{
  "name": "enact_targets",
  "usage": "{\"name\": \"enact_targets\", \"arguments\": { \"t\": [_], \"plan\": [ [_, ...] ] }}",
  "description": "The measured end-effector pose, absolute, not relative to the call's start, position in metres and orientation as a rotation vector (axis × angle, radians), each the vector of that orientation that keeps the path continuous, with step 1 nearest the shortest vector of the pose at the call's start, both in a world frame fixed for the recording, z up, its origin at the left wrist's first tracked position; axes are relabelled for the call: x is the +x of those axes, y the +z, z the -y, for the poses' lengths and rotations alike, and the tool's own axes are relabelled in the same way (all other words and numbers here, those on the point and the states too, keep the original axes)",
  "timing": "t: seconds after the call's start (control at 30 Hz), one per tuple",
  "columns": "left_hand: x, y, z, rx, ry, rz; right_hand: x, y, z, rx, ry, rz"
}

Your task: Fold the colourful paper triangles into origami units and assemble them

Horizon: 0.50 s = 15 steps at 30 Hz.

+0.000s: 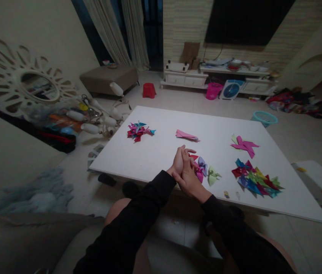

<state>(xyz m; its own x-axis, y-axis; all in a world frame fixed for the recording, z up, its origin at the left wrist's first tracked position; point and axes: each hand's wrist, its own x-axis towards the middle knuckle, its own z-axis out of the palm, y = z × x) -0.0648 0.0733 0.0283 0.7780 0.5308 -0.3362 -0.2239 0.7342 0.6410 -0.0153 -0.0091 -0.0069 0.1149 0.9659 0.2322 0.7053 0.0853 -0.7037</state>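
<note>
My left hand and my right hand are pressed together above the near edge of the white table. The right fingers lie across the left hand; anything between the palms is hidden. Just beyond and to the right of them is a small cluster of folded paper cranes: a magenta one, a lilac one and a pale green one. A bit of red paper shows by the fingertips; whether I touch it I cannot tell. Farther back lies a stack of narrow folded pink paper.
A pile of paper cranes lies at the table's left, a larger pile at the right. Behind that pile are folded magenta strips. Two small flat items, one a yellow figure, sit near the front edge. A turquoise basket stands beyond the table.
</note>
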Motion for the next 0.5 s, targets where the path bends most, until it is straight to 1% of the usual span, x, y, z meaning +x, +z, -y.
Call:
{"name": "enact_targets", "arguments": {
  "t": [0.17,0.3,0.5],
  "plan": [
    [-0.063,0.025,-0.075,0.589,0.446,-0.544,-0.013,-0.006,0.010,-1.640,0.425,1.668],
    [-0.059,0.025,-0.070,0.445,0.478,-0.550,-0.005,-0.008,0.008,-1.620,0.386,1.684],
    [-0.055,0.025,-0.052,0.387,0.510,-0.458,0.013,-0.003,0.001,-1.637,0.394,1.514]
  ]
}}
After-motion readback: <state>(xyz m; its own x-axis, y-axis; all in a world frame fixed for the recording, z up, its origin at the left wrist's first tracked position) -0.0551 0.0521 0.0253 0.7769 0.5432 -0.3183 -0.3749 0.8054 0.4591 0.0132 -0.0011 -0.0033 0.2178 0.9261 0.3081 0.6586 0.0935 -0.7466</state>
